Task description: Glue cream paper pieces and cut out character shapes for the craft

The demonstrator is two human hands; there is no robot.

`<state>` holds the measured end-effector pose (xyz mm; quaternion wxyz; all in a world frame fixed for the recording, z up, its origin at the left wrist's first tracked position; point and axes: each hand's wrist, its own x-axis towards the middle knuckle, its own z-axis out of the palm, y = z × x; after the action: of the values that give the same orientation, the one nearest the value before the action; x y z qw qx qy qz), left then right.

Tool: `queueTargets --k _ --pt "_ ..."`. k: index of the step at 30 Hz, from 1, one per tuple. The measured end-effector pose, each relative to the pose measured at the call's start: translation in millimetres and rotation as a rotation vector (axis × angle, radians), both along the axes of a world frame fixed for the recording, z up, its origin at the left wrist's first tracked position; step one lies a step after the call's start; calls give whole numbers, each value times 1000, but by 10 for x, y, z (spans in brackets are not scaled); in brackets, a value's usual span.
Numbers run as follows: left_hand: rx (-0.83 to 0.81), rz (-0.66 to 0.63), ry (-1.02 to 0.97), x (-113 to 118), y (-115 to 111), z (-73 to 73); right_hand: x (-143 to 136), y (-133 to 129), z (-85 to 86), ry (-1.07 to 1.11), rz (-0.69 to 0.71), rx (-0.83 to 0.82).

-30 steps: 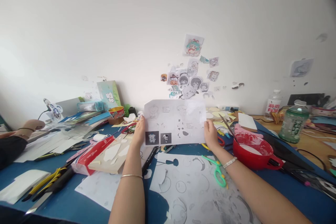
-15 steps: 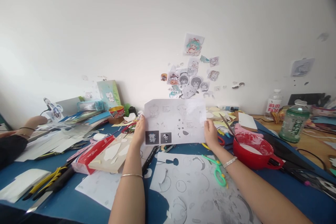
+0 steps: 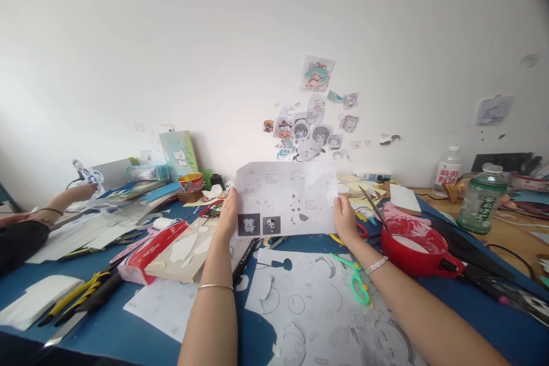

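Note:
A white printed sheet (image 3: 286,197) with faint drawings, small text and two dark pictures stands upright above the blue table. My left hand (image 3: 229,211) pinches its left edge, and my right hand (image 3: 345,218) grips its right edge. Below it lies a larger sheet (image 3: 295,286) with printed shapes and some cut-outs. Green scissors (image 3: 358,280) rest on that sheet, near my right forearm. To the right of my right hand is a red bowl (image 3: 415,251) with white contents.
At the left, another person's hand (image 3: 86,191) touches a cut-out figure (image 3: 95,177). A red box (image 3: 148,251), yellow-black pliers (image 3: 77,297) and papers lie left. Bottles (image 3: 481,200) stand right. Stickers (image 3: 316,73) cover part of the wall.
The other person's hand at the left has reached right and up to the cut-out figure. My hands and the sheet have hardly moved.

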<state>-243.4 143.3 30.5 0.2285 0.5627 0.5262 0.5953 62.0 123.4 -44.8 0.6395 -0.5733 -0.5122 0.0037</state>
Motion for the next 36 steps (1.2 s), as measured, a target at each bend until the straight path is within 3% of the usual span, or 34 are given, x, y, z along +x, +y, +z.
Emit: queueTargets --k 36 --pt "-46 23 -2 14 -31 16 -11 -12 11 8 5 -3"
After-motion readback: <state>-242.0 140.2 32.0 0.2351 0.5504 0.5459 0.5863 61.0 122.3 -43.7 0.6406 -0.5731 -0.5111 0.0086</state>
